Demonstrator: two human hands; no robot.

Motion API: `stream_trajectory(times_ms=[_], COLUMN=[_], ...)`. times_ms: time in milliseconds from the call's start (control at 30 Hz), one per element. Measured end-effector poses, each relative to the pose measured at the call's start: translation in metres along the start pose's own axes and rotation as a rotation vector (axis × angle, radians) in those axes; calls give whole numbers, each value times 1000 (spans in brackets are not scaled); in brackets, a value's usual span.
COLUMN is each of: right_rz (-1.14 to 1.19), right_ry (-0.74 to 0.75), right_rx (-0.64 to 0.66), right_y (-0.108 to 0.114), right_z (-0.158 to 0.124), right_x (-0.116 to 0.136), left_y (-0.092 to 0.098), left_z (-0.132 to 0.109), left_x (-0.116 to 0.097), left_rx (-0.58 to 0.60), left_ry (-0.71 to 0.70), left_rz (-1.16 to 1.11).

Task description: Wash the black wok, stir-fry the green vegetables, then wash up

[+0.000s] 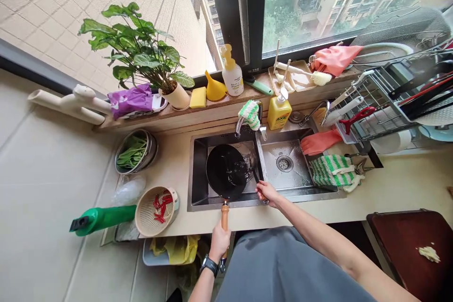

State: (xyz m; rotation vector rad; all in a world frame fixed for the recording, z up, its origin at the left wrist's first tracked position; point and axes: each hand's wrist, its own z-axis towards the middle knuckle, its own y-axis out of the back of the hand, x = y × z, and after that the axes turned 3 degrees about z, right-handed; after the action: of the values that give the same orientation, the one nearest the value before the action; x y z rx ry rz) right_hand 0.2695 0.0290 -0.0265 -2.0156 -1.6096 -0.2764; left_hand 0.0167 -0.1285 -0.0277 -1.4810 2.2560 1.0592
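So the left hand [219, 241] is clamped around the wooden handle [225, 217] of a black frying pan [226, 172], which sits tilted in the left basin of a steel double sink [269, 200], its handle sticking out over the front rim. The right hand [268, 192] is curled up at the pan's far edge, right by a thin dark stick of some kind, but from this view I can't tell if it's actually gripping anything. Biggest risk, IMO: the pan looks wet, so if that handle gets slick, the pan could twist in the left hand and bang down into the basin. Pressing hard on the pan's edge could also tip it against the front rim, and any flick of water could land on the table [300, 212], the red chilies in the colander [155, 211], or the wristwatch [209, 265]. Room is pretty tight on the left basin's right side, with the steel divider [260, 165] close to the pan, and the tap [246, 125] with its striped cloth [249, 115] looms behind it. The right basin has much more open space around its drain [285, 163], though a pink rubber glove [320, 142] hangs over its far corner. The bowl of greens [136, 151] sits just left of the sink too, so wide swings that way aren't great.
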Motion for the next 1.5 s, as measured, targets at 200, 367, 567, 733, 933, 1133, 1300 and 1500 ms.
stream_trajectory(times_ms=[200, 367, 567, 733, 933, 1133, 1300, 1500], right_rz=[6, -107, -449, -778, -1297, -1256, -1221, -1343], right_ry=[-21, 47, 183, 382, 614, 678, 653, 615], right_rx=[99, 140, 50, -64, -69, -25, -15, 12], right_y=[-8, -33, -25, 33, 78, 92, 103, 110], right_z=[-2, 5, 12, -1, -14, -19, -16, -16], right_x=[3, 8, 10, -4, -23, -31, -33, -20], left_y=[46, 90, 135, 165, 192, 203, 204, 192], left_z=[-11, -20, -28, -42, -56, -67, -76, -81], left_x=[-12, -28, -51, -63, -67, -79, -87, -83], left_rx=[-211, -238, -274, -316, -366, -354, -367, -391], left_ry=[-118, -116, -69, 41, 36, 52, 48, 32], left_rz=[244, 513, 909, 1112, 1177, 1212, 1218, 1198])
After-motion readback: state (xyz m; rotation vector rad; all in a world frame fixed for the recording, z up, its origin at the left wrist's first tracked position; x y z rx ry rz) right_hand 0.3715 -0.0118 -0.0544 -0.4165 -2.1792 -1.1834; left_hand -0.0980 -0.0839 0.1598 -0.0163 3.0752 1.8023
